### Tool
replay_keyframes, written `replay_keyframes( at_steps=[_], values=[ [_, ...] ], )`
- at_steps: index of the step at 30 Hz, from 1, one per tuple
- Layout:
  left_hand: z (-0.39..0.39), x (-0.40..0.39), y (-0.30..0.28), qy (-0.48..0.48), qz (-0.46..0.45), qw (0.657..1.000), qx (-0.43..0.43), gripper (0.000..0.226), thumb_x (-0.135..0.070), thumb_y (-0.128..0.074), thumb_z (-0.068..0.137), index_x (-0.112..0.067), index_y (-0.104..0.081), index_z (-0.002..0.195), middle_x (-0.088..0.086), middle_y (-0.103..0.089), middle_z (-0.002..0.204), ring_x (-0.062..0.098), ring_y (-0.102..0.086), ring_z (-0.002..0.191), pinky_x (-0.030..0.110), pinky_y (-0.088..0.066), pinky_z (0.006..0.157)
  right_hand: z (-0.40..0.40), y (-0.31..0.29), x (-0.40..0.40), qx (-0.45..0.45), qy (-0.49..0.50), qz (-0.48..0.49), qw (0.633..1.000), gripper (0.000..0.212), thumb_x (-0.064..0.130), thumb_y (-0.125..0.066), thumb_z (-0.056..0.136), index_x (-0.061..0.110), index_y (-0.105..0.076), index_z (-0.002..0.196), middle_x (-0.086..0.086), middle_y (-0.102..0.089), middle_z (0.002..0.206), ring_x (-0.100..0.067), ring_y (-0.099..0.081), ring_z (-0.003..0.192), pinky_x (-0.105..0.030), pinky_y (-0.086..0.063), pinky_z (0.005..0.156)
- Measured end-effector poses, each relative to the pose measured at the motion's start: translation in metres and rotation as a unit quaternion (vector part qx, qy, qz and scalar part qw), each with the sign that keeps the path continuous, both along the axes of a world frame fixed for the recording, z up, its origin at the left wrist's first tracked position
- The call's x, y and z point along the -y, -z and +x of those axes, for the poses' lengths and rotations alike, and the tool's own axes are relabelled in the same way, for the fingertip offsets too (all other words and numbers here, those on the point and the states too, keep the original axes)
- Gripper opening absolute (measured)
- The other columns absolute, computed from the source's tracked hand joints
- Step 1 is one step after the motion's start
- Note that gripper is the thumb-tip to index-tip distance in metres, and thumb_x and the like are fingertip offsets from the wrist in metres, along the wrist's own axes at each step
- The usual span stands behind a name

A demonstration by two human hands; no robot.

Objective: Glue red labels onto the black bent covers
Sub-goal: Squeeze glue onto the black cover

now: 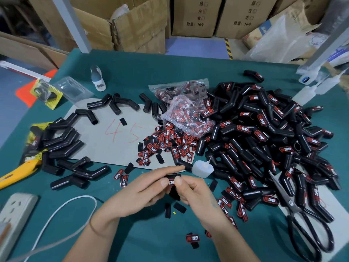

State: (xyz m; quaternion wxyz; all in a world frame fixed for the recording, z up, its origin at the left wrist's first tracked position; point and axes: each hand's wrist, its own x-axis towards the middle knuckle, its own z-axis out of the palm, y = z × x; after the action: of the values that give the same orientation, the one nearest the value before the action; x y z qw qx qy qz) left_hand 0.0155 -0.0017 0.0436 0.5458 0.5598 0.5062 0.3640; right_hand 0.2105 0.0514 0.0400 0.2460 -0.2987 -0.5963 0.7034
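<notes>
Both hands pinch one black bent cover (172, 188) just below the glue bottle (202, 168); left hand (149, 188) holds it, right hand (190, 190) thumb presses a red label (171, 182) on. Risk: uneven thumb pressure may skew the label, or squeezed-out glue may bond fingers.

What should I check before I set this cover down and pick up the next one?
1. Label sits on the held cover: ok, both thumbs press it.
2. Label straight and fully stuck: cannot tell, thumbs hide its edges.
3. Left hand and right hand both grip the cover: ok.
4. Glue bottle within reach: ok, lying just beyond the hands.
5. Loose labels available: ok, heaped on the cardboard.
6. Unlabelled covers left: ok, pile at left.
</notes>
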Motion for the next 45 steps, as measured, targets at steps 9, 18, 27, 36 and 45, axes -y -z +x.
replay_keyframes(
  at_steps=[9,18,27,36,45],
  values=[
    [0.0,0.002,-0.005,0.01,0.017,1.0,-0.004,0.045,-0.025,-0.035,0.11,-0.043,-0.053,0.148,-0.013,-0.046,0.069,0.007,-0.038,0.062,0.018,-0.033,0.055,0.003,0.004,-0.002,-0.011,-0.017,0.0,1.0,0.028,0.018,-0.054,0.108,0.002,-0.077,0.102,0.007,-0.078,0.09,0.004,-0.067,0.079,-0.008,-0.047,0.078],
    [0.006,-0.005,0.007,-0.091,0.201,0.969,-0.11,0.03,-0.026,-0.052,0.109,-0.027,-0.073,0.13,-0.005,-0.063,0.117,0.015,-0.067,0.089,0.025,-0.056,0.071,0.001,0.002,-0.003,0.002,0.027,-0.052,0.998,0.053,0.059,-0.052,0.103,0.017,-0.06,0.073,0.014,-0.039,0.06,-0.005,-0.029,0.054,-0.018,-0.026,0.056],
    [0.014,-0.011,0.019,-0.163,0.334,0.915,-0.159,0.022,-0.026,-0.07,0.101,-0.01,-0.082,0.111,-0.001,-0.073,0.109,0.014,-0.071,0.099,0.028,-0.056,0.085,0.002,0.006,0.003,-0.039,-0.028,-0.169,0.984,0.096,0.07,-0.038,0.103,-0.026,-0.044,0.093,-0.002,-0.029,0.056,-0.013,-0.025,0.051,-0.032,-0.02,0.056],
    [0.007,-0.014,0.023,-0.145,0.352,0.908,-0.172,0.022,-0.026,-0.07,0.101,-0.009,-0.082,0.11,0.001,-0.073,0.107,0.014,-0.071,0.098,0.026,-0.056,0.086,-0.001,0.007,0.004,-0.056,-0.017,-0.223,0.973,0.074,0.066,-0.04,0.106,-0.002,-0.062,0.126,0.0,-0.028,0.051,-0.014,-0.021,0.048,-0.023,-0.025,0.051],
    [0.004,-0.012,0.026,-0.128,0.245,0.957,-0.087,0.028,-0.032,-0.067,0.102,-0.013,-0.081,0.116,-0.004,-0.072,0.108,0.014,-0.068,0.084,0.025,-0.056,0.071,-0.001,0.006,0.004,-0.066,-0.001,-0.22,0.973,0.085,0.064,-0.045,0.105,-0.02,-0.049,0.112,0.0,-0.027,0.053,-0.012,-0.023,0.049,-0.021,-0.027,0.052]
  ],
)
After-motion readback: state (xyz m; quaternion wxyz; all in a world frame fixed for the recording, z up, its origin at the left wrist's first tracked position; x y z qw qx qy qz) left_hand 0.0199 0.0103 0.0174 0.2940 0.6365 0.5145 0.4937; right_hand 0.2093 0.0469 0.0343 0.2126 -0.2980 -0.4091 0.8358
